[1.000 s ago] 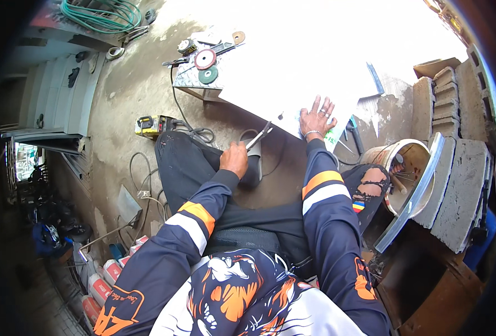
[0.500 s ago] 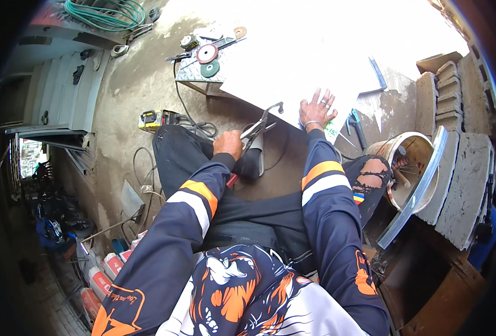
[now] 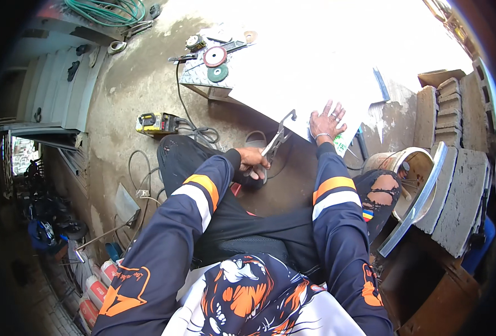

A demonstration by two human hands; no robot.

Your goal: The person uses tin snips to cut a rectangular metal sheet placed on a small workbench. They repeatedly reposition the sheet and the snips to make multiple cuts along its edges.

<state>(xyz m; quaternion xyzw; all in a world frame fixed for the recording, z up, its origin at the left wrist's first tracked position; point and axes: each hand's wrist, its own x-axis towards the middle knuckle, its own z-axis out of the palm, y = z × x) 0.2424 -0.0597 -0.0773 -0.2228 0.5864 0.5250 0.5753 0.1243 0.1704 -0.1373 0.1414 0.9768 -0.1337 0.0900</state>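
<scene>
Locking clamp pliers (image 3: 276, 144) with long hooked jaws are in my left hand (image 3: 252, 162), whose fingers wrap round the handles. The jaws point up and away, and a hooked tip comes close to the near edge of a large white sheet (image 3: 309, 67). Whether the tip touches that edge I cannot tell. My right hand (image 3: 327, 120) lies flat on the sheet near this edge, its fingers spread. Beside its wrist is a green-and-white label or packet (image 3: 342, 144). Glare washes out most of the sheet's surface.
A tread-plate table (image 3: 195, 75) at the sheet's far left bears a red disc (image 3: 215, 56), a green disc (image 3: 218, 73) and a tape measure (image 3: 195, 42). A yellow-black machine (image 3: 157, 123) with cables stands left. At right are a bucket (image 3: 396, 162), a metal strip (image 3: 413, 204) and concrete blocks (image 3: 455, 196).
My left hand has moved right and nearer to me, turning the pliers, whose handles were spread more widely apart before. My right hand stays flat on the sheet. The whole view has shifted slightly.
</scene>
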